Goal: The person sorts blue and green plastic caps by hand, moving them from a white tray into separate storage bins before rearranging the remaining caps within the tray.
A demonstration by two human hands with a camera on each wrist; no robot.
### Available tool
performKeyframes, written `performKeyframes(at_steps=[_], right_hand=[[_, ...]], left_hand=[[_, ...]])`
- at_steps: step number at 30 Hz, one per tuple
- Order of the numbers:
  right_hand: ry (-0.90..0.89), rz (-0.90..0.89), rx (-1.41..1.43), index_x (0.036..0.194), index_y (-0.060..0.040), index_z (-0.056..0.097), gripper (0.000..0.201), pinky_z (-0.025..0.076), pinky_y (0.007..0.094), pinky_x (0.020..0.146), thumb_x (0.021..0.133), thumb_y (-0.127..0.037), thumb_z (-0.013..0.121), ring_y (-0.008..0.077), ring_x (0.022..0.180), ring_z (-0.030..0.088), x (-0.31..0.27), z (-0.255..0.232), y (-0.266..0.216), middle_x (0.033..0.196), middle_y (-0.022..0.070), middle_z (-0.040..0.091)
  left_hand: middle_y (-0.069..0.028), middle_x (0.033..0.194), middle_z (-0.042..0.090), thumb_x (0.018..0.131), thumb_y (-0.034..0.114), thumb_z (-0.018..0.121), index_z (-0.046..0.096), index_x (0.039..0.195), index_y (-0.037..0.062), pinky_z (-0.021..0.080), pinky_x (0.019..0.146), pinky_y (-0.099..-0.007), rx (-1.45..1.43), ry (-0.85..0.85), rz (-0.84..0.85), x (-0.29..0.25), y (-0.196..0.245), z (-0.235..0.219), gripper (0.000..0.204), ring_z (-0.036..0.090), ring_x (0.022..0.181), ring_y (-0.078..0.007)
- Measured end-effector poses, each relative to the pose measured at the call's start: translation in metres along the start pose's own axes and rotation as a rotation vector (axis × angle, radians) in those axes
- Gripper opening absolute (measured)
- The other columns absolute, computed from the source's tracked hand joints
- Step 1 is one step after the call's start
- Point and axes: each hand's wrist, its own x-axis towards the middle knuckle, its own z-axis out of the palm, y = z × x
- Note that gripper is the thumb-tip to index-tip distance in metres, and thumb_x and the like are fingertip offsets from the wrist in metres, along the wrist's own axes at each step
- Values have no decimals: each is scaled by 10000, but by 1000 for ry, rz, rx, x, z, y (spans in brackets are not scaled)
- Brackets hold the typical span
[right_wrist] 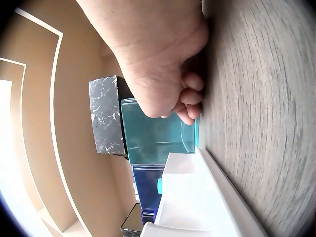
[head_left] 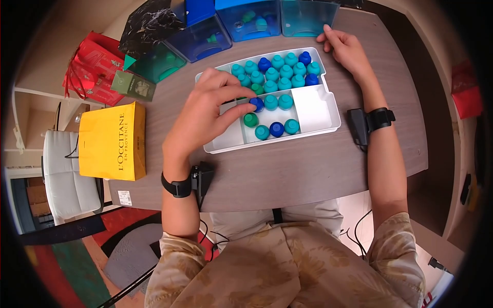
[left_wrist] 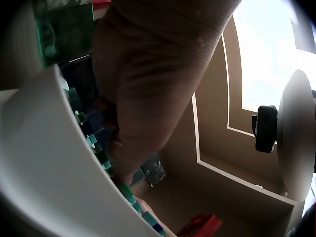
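In the head view my left hand (head_left: pixel 203 110) is over the left part of a white divided tray (head_left: pixel 316 110). Its thumb and forefinger pinch a small dark blue bottle-shaped piece (head_left: pixel 256 104) in the middle front compartment. Close by are a green piece (head_left: pixel 250 120), several teal pieces (head_left: pixel 270 102) and another dark blue piece (head_left: pixel 276 129). Rows of mostly teal pieces (head_left: pixel 284 83) fill the back compartment, partly hidden by the left hand. My right hand (head_left: pixel 346 51) rests on the table, fingers loosely curled and holding nothing, fingertips beside the teal bin (head_left: pixel 308 20).
Behind the tray stand blue bins (head_left: pixel 249 23) and a green bin (head_left: pixel 167 64), some with pieces inside. To the left are a yellow paper bag (head_left: pixel 113 141), a red bag (head_left: pixel 92 69) and a small green box (head_left: pixel 132 86). The grey-brown table (head_left: pixel 287 177) curves along its near edge.
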Motion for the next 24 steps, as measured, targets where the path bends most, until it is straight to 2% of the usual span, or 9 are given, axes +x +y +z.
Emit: performKeyframes(at_steps=[5,11,14,17,20,24], right_hand=[[6,6,-8,1000,-79,803,499,422,248,604,1087,-512,569,61,646,509,0,0,-2,741,-49,636],[-7,3,2,996,-80,802,500,416,242,594,1087,-513,570,58,636,499,0,0,0,742,-48,633],[-7,8,9,999,-80,802,498,415,242,592,1087,-513,571,56,632,494,0,0,-2,742,-48,630],[-2,7,11,1000,-79,801,497,414,242,591,1086,-512,573,54,629,490,-1,0,-2,741,-49,628],[-7,5,12,999,-79,801,496,412,241,588,1086,-512,575,53,629,489,-1,0,-2,743,-49,629],[-6,15,17,1001,-80,800,495,408,238,581,1088,-511,572,52,629,489,-2,0,-4,746,-49,628]], left_hand=[[-71,1010,701,810,151,898,820,1038,73,490,881,-352,24,80,12,0,-1,-15,253,611,1011,-242],[-68,1003,704,837,141,880,818,1040,73,491,876,-350,-46,-25,-16,0,-1,-7,223,611,997,-235],[-65,1005,710,848,138,873,815,1046,72,490,859,-346,-9,117,-12,0,-9,-6,216,604,991,-233],[-59,1005,716,853,131,868,812,1049,69,484,849,-346,58,106,-86,0,-10,-7,213,603,986,-237],[-86,992,716,864,157,849,799,1030,57,503,824,-385,74,88,-44,0,-17,-1,201,595,998,-286],[-73,958,711,864,148,846,789,999,57,495,814,-380,51,113,-67,1,-16,0,173,588,979,-281]])
